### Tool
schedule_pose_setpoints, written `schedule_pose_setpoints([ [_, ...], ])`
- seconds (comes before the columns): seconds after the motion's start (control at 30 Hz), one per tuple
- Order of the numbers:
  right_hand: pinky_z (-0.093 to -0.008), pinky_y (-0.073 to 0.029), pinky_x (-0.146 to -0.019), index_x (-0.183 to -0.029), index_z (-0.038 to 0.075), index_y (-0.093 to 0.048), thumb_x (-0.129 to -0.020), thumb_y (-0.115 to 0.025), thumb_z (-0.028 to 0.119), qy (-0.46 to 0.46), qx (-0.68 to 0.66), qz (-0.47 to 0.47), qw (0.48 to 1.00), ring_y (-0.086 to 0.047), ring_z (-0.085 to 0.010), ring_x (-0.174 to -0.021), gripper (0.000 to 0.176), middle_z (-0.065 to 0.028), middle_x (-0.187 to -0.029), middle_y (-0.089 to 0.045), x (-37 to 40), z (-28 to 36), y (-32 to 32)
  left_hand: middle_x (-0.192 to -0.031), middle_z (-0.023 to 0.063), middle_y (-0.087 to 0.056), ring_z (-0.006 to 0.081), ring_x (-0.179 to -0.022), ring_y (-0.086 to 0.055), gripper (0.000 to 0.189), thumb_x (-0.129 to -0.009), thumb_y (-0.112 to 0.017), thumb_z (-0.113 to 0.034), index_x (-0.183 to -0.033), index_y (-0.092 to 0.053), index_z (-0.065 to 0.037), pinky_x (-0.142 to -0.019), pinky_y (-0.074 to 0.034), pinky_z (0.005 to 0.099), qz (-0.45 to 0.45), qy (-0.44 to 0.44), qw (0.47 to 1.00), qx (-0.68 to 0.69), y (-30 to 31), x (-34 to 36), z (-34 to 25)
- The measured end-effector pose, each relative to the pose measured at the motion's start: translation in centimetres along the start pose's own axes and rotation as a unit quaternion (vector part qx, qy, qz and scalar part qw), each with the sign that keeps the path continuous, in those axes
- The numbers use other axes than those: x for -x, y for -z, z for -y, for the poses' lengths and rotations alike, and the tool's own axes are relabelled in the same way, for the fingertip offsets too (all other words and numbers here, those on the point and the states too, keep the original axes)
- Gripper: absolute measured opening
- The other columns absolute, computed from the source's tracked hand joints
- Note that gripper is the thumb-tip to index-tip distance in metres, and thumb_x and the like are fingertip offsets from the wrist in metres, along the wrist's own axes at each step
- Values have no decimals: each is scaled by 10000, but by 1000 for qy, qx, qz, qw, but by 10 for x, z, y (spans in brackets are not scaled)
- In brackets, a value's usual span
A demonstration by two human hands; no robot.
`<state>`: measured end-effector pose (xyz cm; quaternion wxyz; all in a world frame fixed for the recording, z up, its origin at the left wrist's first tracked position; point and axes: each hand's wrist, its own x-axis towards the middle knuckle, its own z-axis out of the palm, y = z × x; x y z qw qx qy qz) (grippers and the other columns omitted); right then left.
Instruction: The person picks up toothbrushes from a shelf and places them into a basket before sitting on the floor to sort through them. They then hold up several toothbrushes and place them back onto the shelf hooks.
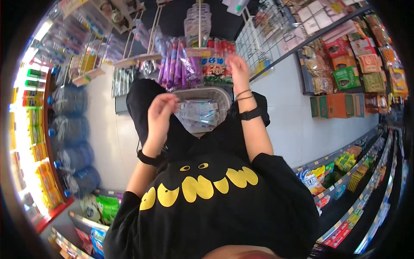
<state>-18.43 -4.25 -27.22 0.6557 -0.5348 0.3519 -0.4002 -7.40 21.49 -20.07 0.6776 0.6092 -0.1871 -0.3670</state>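
Observation:
My left hand [160,113] hovers over my left knee, beside the left rim of a grey plastic bin [225,96]. Its fingers bend loosely towards the bin, and nothing shows in them. Raised above the bin's right side, my right hand [238,71] has loosely curved fingers near the red packets [219,64] on the rack, with no object visible in it. Between my knees, the bin contains several clear flat packages [200,113] with white and teal parts. Purple packages [177,64] hang just behind the bin.
Hooks with hanging packages line the rack ahead, and a wire grid [258,41] stands to the right. Large blue water bottles [71,125] stand in a row at left. Snack shelves [345,64] and a cardboard box [338,105] are at right. Pale tiled floor [280,116] surrounds me.

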Motion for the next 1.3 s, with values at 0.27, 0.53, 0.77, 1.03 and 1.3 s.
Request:
schedule_pose_setpoints([
  [0.27, -261, -459, -626, -1027, 45, -617, -879, -493, 166, -403, 153, 131, 893, -596, -141, -749, 228, -45, -916, -631, 47, -163, 56, -1007, 73, -597, 132, -857, -588, 184, -908, -500, -88, -1075, -543, -22, -759, -481, 246, -128, 36, 989, 63, 51, -4, -8],
  [0.53, -382, -468, -747, -910, -2, -632, -804, -571, 222, -123, 316, 376, 862, -620, -293, -836, 256, -183, -873, -651, 16, -234, -24, -918, 86, -617, 175, -800, -622, 194, -930, -475, -171, -1073, -535, -55, -702, -527, 298, -124, 63, 982, 125, 88, 10, 14],
  [0.77, -410, -458, -889, -982, 40, -662, -767, -574, 328, -81, 617, 495, 606, -580, -314, -1042, 370, -178, -1081, -618, 49, -329, 5, -891, 93, -640, 157, -717, -630, 164, -915, -487, -158, -1043, -544, -72, -630, -534, 252, -136, 136, 964, 186, 110, 21, 11],
  [1.03, -395, -357, -1021, -1304, 60, -370, -665, -775, 240, -128, 699, 428, 559, -318, -289, -1293, 778, -123, -1395, -311, 73, -315, 14, -829, 81, -634, 125, -630, -612, 162, -922, -492, -173, -1037, -540, -68, -545, -510, 218, -213, 122, 954, 171, 125, 40, 17],
  [1.3, -420, -253, -1075, -1406, 126, -218, -641, -792, 323, -173, 693, 489, 501, -198, -335, -1341, 977, -120, -1442, -212, 75, -323, -8, -818, 88, -631, 132, -618, -610, 184, -922, -501, -192, -1057, -528, -70, -541, -511, 215, -197, 103, 955, 198, 131, 37, 20],
])
